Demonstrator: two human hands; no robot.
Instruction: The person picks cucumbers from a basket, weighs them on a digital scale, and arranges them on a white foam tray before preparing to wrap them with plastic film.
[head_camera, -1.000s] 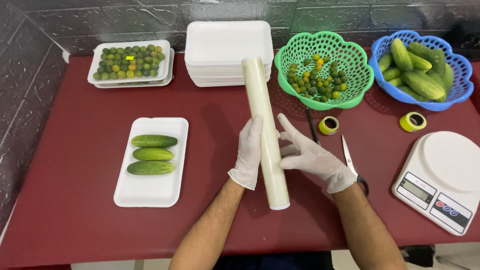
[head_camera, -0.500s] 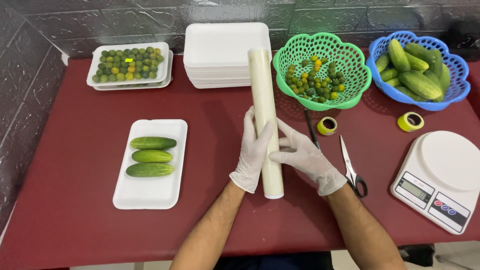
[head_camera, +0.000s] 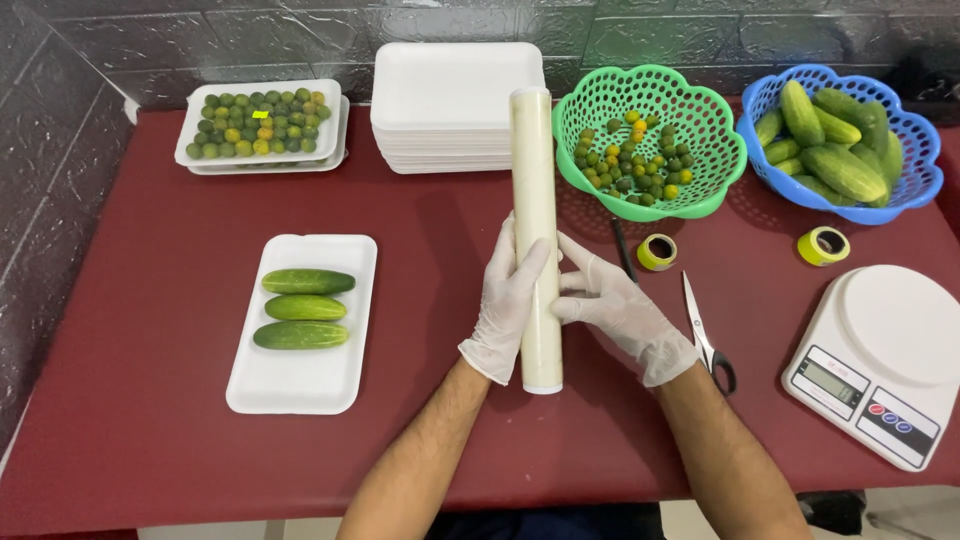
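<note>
A long roll of clear cling film lies lengthwise in the middle of the dark red table. My left hand, in a white glove, wraps around the roll's near part from the left. My right hand, also gloved, touches the roll from the right with fingers spread along it. To the left sits a white foam tray with three cucumbers lying side by side.
A stack of white foam trays stands at the back, beside a tray of small green and yellow fruit. A green basket holds more small fruit; a blue basket holds cucumbers. Scissors, two tape rolls and a white kitchen scale lie right.
The roll has straightened from a slight slant to point directly away from me, and both hands have shifted along it toward its near end.
</note>
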